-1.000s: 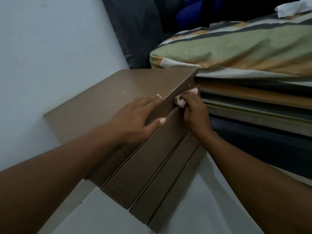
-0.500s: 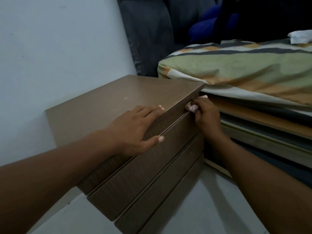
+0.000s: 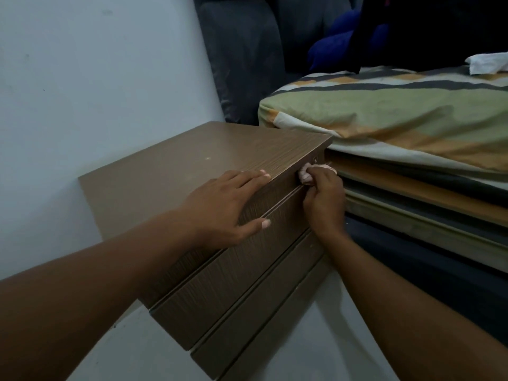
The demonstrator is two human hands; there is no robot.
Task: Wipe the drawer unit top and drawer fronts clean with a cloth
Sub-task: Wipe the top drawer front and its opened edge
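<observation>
A brown wood-grain drawer unit (image 3: 170,166) stands against the white wall, its drawer fronts (image 3: 236,273) facing lower right. My left hand (image 3: 220,207) lies flat on the front edge of the top, fingers straight, thumb down over the top drawer front. My right hand (image 3: 324,202) grips a small bunched pink cloth (image 3: 305,174) and presses it against the top front strip near the unit's right corner, just below a small round fitting.
A bed with a striped green, orange and grey sheet (image 3: 398,114) stands right beside the unit, with its wooden frame (image 3: 412,188) below. A white cloth (image 3: 489,63) lies on the bed. Dark upholstery (image 3: 242,56) sits behind. Pale floor (image 3: 324,339) lies below the drawers.
My right hand slid the cloth along the top front strip toward the right corner, then came slightly back. My left hand stayed on the top edge. The view shifted.
</observation>
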